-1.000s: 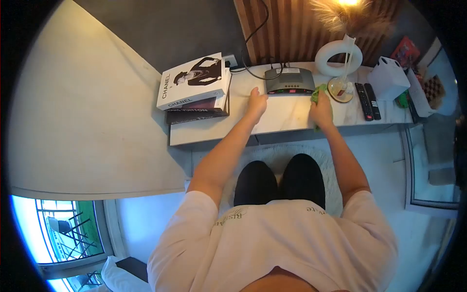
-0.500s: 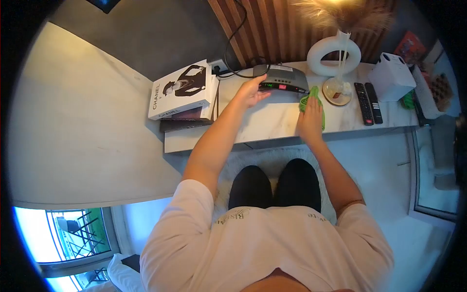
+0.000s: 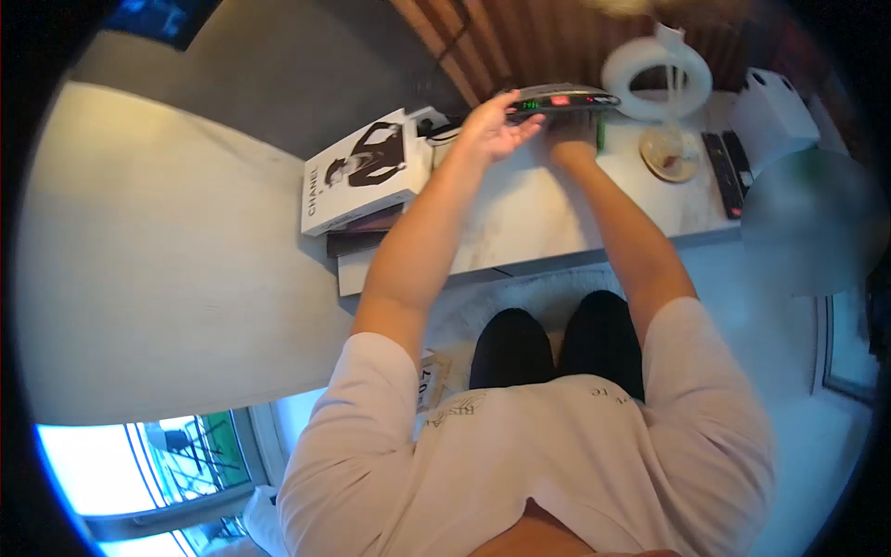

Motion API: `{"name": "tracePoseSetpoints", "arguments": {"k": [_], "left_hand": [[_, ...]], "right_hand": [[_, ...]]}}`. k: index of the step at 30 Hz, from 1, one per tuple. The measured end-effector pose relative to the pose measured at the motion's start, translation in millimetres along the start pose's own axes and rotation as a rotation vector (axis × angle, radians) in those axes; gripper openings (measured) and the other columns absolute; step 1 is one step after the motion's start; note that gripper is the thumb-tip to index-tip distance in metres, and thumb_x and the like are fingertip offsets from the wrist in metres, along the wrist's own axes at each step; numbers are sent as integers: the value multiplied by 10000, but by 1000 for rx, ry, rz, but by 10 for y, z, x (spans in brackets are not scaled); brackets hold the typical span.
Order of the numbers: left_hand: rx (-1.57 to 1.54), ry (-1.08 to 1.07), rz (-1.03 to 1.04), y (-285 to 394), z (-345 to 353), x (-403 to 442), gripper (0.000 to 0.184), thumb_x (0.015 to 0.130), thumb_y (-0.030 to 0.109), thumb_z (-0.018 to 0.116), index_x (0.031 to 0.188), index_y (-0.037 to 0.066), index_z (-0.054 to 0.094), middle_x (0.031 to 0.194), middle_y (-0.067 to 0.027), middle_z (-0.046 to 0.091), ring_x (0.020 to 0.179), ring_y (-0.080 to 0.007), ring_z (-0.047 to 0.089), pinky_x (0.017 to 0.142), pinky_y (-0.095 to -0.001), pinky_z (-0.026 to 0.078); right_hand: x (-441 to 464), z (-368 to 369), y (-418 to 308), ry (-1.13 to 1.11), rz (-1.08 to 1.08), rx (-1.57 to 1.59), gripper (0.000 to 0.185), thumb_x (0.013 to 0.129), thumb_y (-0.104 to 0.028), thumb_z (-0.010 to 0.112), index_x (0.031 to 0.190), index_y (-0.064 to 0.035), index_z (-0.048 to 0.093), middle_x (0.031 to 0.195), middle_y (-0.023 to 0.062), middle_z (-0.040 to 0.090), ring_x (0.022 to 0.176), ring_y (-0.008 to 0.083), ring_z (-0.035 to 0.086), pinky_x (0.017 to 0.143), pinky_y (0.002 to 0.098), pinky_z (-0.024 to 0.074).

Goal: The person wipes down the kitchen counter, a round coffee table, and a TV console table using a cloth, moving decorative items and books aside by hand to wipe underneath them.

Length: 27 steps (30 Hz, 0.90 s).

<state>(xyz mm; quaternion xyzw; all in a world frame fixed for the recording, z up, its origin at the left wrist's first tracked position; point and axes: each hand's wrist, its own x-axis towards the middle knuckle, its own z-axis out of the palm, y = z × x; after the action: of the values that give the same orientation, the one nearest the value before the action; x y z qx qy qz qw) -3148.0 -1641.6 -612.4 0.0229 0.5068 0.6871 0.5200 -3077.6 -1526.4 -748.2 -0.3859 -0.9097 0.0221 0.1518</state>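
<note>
My left hand (image 3: pixel 501 132) grips the left end of a dark set-top box (image 3: pixel 559 100) with a lit green display. The box is tilted up off the marble-topped console (image 3: pixel 529 209). Under its raised front reaches my right hand (image 3: pixel 570 150), its fingers hidden by the box. A strip of green cloth (image 3: pixel 600 136) shows beside that hand; the rest of the cloth is out of sight.
A stack of books (image 3: pixel 357 176) sits at the console's left end. To the right stand a white ring vase (image 3: pixel 624 79), a round dish (image 3: pixel 668 160), remote controls (image 3: pixel 723 174) and a white box (image 3: pixel 775 116). Slatted wood lines the wall behind.
My left hand has raised and tilted the set-top box. My right hand has moved from the console's front to beneath the box, and the green cloth has gone with it.
</note>
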Motion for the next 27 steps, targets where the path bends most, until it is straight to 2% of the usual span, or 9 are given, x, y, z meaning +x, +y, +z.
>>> {"name": "tracePoseSetpoints", "arguments": {"k": [2,4,5,9,13,16,22,23,27], "left_hand": [[-47,-11,1,-80,-39,59,357,877,248,600,1100,0,472,1017,-200,568,870,-334,618,699,-416,560],[-96,-72,40,-179,-82,84,343,885,261,588,1107,21,486,1021,-189,573,855,-332,617,700,-410,557],[-107,-59,45,-217,-85,96,335,887,267,585,1108,32,496,1023,-181,576,854,-331,615,715,-412,550],[-100,-64,58,-221,-39,-17,345,885,283,592,1118,44,503,1040,-160,572,907,-334,600,798,-413,513],[-57,5,28,-197,19,-112,338,895,343,563,1118,97,504,1027,-104,567,803,-281,615,731,-385,511],[-69,-50,21,-210,-19,-64,375,882,282,602,1148,52,472,1090,-145,523,888,-337,602,783,-402,512],[-76,-65,6,-257,-87,11,356,876,290,611,1108,43,504,1017,-153,577,850,-297,604,772,-394,513],[-82,-73,9,-266,-103,14,344,877,286,610,1086,30,515,989,-153,593,864,-291,605,777,-390,516],[-69,-103,-64,-296,-190,-8,321,893,292,585,1089,45,523,1036,-156,577,915,-320,590,808,-405,498]], "right_hand": [[-203,-96,-309,-16,-25,162,570,902,-322,348,1400,-50,290,1444,175,299,1361,328,220,1115,473,125],[-269,-344,-548,-321,-229,139,607,908,-341,337,1417,-30,227,1454,173,276,1363,329,216,1118,474,129],[-283,-279,-699,-328,-267,119,601,907,-337,336,1412,-28,237,1450,173,283,1359,330,222,1117,474,134],[-269,-33,-1206,-152,-296,14,577,904,-322,335,1391,-19,279,1435,175,310,1341,333,249,1111,473,154],[-219,96,-1493,-102,-318,-25,556,901,-307,334,1370,-9,320,1419,177,336,1323,337,276,1106,472,173],[-200,210,-1626,-104,-337,-30,543,900,-292,324,1358,-1,344,1413,177,348,1315,335,291,1106,469,180],[-275,325,-1670,-53,-450,98,510,908,-230,278,1364,-11,340,1409,161,356,1304,317,318,1113,453,181],[-276,448,-1628,73,-502,95,496,910,-201,283,1375,-35,330,1391,166,374,1291,320,339,1103,435,215],[-394,436,-1365,-32,-552,173,410,875,-171,349,1254,-41,433,1281,171,449,1204,308,416,1025,417,302]]}}
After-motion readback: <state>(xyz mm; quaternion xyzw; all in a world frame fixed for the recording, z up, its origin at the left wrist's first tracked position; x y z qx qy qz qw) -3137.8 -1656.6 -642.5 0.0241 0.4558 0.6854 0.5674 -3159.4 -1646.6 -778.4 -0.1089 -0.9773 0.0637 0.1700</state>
